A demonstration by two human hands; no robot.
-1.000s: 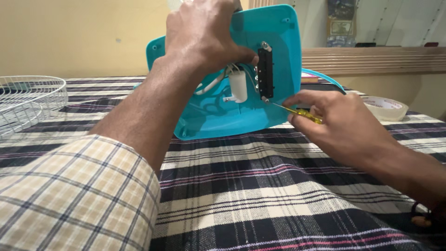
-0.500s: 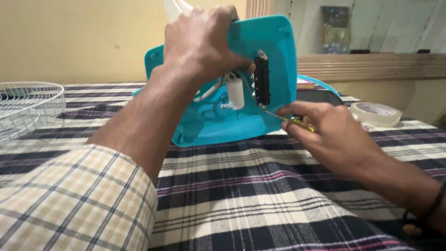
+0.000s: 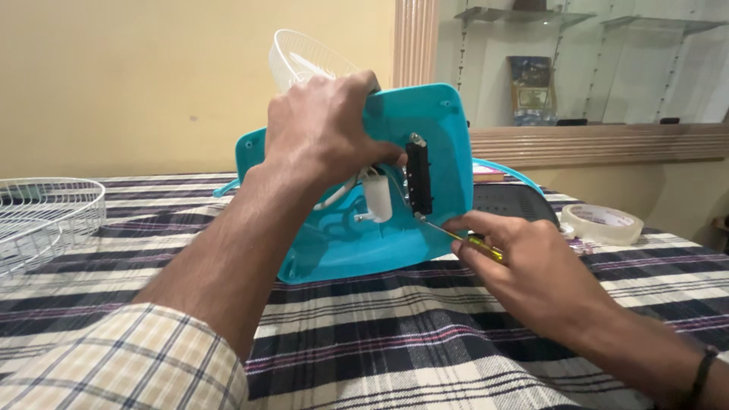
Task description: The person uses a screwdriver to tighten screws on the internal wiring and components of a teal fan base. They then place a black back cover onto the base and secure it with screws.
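1. At the far left of the frame a white wire basket sits on the desk, which is covered by a dark checked cloth; it lies well apart from the work and needs no attention.
2. Left of centre, the left hand grips the upper edge of the turquoise plastic base, fingers curled over the top and closed on it. The base stands tilted on its lower edge in the middle of the frame, open underside facing the camera. A firm hold here probably matters most, so the base does not rock under pressure.
3. At centre, a white cylinder with white wires sits just beside a black strip fixed inside the base.
4. Right of centre, the right hand pinches a thin screwdriver with a yellow handle, fingers tight around it. Its tip meets the lower end of the black strip (whether it sits in a screw head cannot be told). Keeping the shaft in line with the fastener and pressing gently seems wise.
5. At the right, a roll of clear tape rests on the desk.
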